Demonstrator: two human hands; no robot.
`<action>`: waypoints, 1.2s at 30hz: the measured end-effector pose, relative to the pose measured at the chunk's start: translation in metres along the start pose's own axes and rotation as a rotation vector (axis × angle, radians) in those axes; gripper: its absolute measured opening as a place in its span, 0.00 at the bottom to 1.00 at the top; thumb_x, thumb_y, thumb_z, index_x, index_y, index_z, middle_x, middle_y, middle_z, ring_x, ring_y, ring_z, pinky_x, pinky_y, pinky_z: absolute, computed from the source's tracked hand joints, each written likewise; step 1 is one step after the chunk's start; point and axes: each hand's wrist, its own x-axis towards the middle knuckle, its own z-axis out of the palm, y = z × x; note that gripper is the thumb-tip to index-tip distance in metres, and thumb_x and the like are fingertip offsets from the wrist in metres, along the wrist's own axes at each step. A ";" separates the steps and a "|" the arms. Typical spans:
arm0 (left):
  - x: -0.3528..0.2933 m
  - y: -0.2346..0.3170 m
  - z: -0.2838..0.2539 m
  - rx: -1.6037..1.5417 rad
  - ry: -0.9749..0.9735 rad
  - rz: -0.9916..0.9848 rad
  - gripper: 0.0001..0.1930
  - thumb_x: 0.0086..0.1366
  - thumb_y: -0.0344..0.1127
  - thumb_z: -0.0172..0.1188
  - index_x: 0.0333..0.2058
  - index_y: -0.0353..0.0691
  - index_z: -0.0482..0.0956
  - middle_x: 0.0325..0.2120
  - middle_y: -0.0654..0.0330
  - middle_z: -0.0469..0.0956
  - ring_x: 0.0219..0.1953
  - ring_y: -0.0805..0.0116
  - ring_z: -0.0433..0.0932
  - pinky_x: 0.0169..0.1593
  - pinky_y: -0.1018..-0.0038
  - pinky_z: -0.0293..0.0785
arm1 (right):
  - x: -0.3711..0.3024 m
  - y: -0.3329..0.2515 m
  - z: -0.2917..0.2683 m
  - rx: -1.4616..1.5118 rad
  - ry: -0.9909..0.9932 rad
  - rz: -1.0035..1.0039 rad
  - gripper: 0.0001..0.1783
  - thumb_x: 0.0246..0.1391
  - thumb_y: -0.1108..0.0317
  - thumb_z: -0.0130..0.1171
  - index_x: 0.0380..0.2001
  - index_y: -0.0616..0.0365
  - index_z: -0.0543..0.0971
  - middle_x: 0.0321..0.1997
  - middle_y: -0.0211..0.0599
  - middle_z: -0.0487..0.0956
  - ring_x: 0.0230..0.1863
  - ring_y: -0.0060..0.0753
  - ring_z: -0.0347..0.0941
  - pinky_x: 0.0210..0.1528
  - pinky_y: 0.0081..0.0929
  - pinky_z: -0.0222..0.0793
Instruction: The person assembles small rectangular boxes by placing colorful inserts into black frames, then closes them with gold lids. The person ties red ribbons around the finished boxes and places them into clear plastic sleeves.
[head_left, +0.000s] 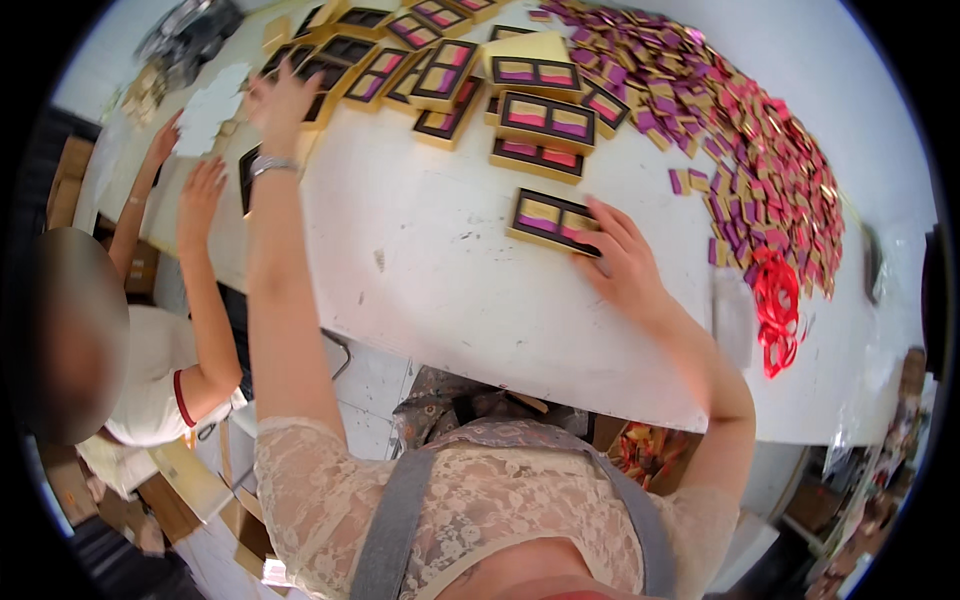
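Note:
My right hand [628, 262] grips the right end of a gold box [545, 236], thumb and fingers at its edge. The box has a black insert with two compartments, each holding small wrapped pieces in gold and purple or pink. My left hand [282, 108] is stretched far forward to the left, slightly blurred. Its fingers are spread beside several gold boxes with black inserts [345, 52], which look unfilled. I make out nothing in that hand.
Filled gold boxes [548, 115] stand stacked at the far middle of the white table [440, 260]. A large heap of small wrapped pieces [770, 160] spreads along the right. Red ribbon [776, 305] lies below it. At left, another person's hands [203, 185] are near white sheets [212, 110].

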 end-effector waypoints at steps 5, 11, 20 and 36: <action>-0.058 0.021 -0.048 -0.252 0.139 0.338 0.16 0.63 0.40 0.55 0.49 0.52 0.79 0.58 0.45 0.68 0.56 0.49 0.71 0.54 0.62 0.71 | 0.058 0.017 0.012 -0.111 0.157 -0.140 0.14 0.46 0.68 0.66 0.39 0.53 0.80 0.52 0.35 0.78 0.56 0.45 0.70 0.52 0.38 0.71; -0.241 0.078 -0.149 -1.084 -0.724 0.720 0.26 0.53 0.27 0.63 0.53 0.36 0.71 0.59 0.50 0.67 0.60 0.53 0.68 0.61 0.64 0.66 | 0.070 0.068 0.020 -0.325 0.392 -0.056 0.14 0.44 0.66 0.68 0.37 0.48 0.82 0.46 0.27 0.80 0.52 0.39 0.71 0.51 0.40 0.65; -0.256 0.178 -0.169 -0.863 -0.563 1.355 0.29 0.54 0.35 0.65 0.56 0.61 0.74 0.57 0.55 0.64 0.55 0.52 0.68 0.58 0.63 0.68 | -0.035 0.114 -0.041 -0.602 0.172 0.484 0.09 0.50 0.65 0.61 0.37 0.48 0.83 0.45 0.34 0.78 0.47 0.42 0.72 0.48 0.42 0.68; -0.276 0.186 -0.142 -1.230 -0.640 0.984 0.51 0.43 0.34 0.74 0.66 0.46 0.55 0.57 0.55 0.67 0.52 0.58 0.72 0.48 0.67 0.75 | -0.023 -0.009 -0.012 -0.184 -0.098 -0.265 0.19 0.50 0.57 0.63 0.37 0.62 0.81 0.44 0.36 0.80 0.48 0.40 0.74 0.50 0.40 0.69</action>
